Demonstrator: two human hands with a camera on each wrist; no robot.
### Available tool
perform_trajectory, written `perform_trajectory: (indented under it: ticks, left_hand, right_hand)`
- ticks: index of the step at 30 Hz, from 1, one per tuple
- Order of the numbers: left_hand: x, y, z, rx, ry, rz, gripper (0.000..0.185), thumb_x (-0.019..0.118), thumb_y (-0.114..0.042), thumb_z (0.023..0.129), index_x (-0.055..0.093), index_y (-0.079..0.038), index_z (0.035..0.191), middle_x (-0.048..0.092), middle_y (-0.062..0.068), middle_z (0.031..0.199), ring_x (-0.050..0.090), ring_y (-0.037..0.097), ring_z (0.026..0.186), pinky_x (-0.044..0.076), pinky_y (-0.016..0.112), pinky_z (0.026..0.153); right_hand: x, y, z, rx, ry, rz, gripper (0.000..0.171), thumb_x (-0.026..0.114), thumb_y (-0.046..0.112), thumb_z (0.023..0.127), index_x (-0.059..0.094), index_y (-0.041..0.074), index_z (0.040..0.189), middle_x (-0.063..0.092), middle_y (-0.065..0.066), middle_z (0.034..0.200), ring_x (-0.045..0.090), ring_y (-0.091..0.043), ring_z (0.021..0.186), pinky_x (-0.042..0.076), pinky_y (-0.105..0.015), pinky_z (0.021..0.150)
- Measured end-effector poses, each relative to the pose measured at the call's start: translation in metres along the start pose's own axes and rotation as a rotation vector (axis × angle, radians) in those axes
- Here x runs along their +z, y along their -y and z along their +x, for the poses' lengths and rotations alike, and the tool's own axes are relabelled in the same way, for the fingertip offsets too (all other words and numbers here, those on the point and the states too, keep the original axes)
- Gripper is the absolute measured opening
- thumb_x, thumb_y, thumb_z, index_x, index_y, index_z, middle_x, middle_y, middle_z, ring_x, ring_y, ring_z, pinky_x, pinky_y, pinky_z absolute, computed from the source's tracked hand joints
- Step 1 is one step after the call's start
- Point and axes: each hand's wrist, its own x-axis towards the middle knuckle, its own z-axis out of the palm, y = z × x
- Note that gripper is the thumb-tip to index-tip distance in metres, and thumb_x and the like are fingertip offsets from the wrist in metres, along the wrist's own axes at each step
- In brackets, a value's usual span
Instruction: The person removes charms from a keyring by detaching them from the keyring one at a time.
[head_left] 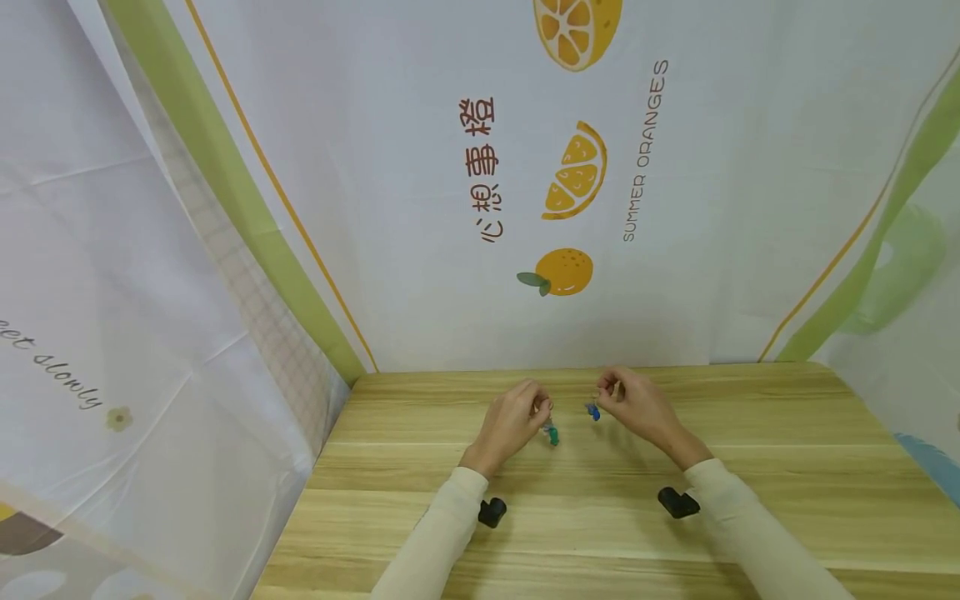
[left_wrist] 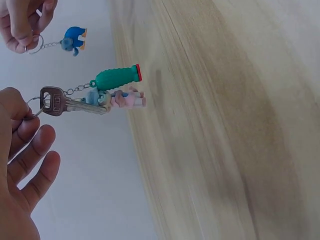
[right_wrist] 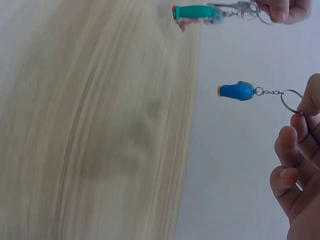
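My left hand (head_left: 514, 417) pinches a key ring (left_wrist: 36, 107) between thumb and forefinger. From that ring hang a metal key (left_wrist: 67, 103), a green ridged charm (left_wrist: 116, 78) with a red end on a short chain, and a small pink-and-blue figurine (left_wrist: 125, 98). Opposite it, my right hand (head_left: 637, 404) pinches another key ring (right_wrist: 290, 102). A blue elephant-like charm (right_wrist: 237, 91) with orange feet dangles from this ring by a chain. Both bunches hang over the wooden table, a short gap apart.
The wooden table (head_left: 570, 525) runs back to a white cloth (head_left: 420, 292) printed with oranges and lettering. Black wrist-worn pieces stick out by the left sleeve (head_left: 492, 512) and the right sleeve (head_left: 678, 502). Another printed cloth (head_left: 150, 250) hangs at the left.
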Motion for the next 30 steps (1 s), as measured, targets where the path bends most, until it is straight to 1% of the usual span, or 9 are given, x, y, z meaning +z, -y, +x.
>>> perform_trajectory:
  ticks: [4, 8, 13, 16, 21, 30]
  left_hand:
    - [-0.001, 0.002, -0.001, -0.01, -0.001, -0.011, 0.006, 0.067, -0.015, 0.105, 0.071, -0.012, 0.102, 0.069, -0.003, 0.093, 0.059, 0.005, 0.073, 0.043, 0.013, 0.061]
    - [-0.001, 0.002, -0.001, -0.018, 0.002, -0.02, 0.005, 0.067, -0.015, 0.105, 0.07, -0.012, 0.101, 0.068, -0.003, 0.092, 0.058, 0.005, 0.072, 0.043, 0.013, 0.06]
    - [-0.002, 0.003, -0.002, -0.024, 0.013, -0.019, 0.006, 0.066, -0.015, 0.106, 0.07, -0.012, 0.103, 0.069, -0.003, 0.094, 0.058, 0.005, 0.074, 0.043, 0.013, 0.061]
    - [-0.003, 0.004, -0.003, -0.02, 0.01, -0.018, 0.005, 0.067, -0.015, 0.106, 0.07, -0.012, 0.103, 0.069, -0.002, 0.094, 0.061, 0.006, 0.074, 0.045, 0.014, 0.061]
    - [-0.004, 0.005, -0.004, -0.022, 0.011, -0.014, 0.005, 0.067, -0.015, 0.106, 0.07, -0.013, 0.102, 0.069, -0.003, 0.094, 0.061, 0.006, 0.075, 0.046, 0.014, 0.062]
    - [-0.006, 0.006, -0.004, -0.031, 0.013, -0.014, 0.006, 0.066, -0.015, 0.106, 0.071, -0.011, 0.103, 0.069, -0.002, 0.094, 0.062, 0.006, 0.076, 0.046, 0.013, 0.062]
  right_hand:
    - [-0.007, -0.004, -0.001, 0.032, 0.023, 0.001, 0.007, 0.071, 0.01, 0.098, 0.071, 0.008, 0.104, 0.069, -0.002, 0.093, 0.055, -0.008, 0.073, 0.048, -0.026, 0.063]
    - [-0.014, -0.01, -0.003, 0.053, 0.034, -0.003, 0.006, 0.071, 0.01, 0.099, 0.07, 0.007, 0.104, 0.07, -0.004, 0.093, 0.057, -0.01, 0.074, 0.049, -0.027, 0.064]
    - [-0.022, -0.018, -0.004, 0.058, 0.021, -0.027, 0.007, 0.072, 0.012, 0.099, 0.07, 0.006, 0.103, 0.072, -0.006, 0.093, 0.058, -0.011, 0.074, 0.05, -0.027, 0.064]
    - [-0.025, -0.022, -0.005, 0.059, 0.014, -0.042, 0.007, 0.072, 0.012, 0.099, 0.07, 0.006, 0.103, 0.072, -0.006, 0.092, 0.059, -0.011, 0.073, 0.049, -0.027, 0.063]
    - [-0.032, -0.03, -0.006, 0.065, 0.01, -0.078, 0.007, 0.071, 0.013, 0.098, 0.071, 0.007, 0.103, 0.072, -0.005, 0.091, 0.059, -0.01, 0.071, 0.047, -0.026, 0.061]
    - [-0.041, -0.042, -0.01, 0.076, 0.002, -0.111, 0.005, 0.07, 0.011, 0.098, 0.07, 0.007, 0.101, 0.072, -0.006, 0.09, 0.06, -0.011, 0.07, 0.047, -0.027, 0.059]
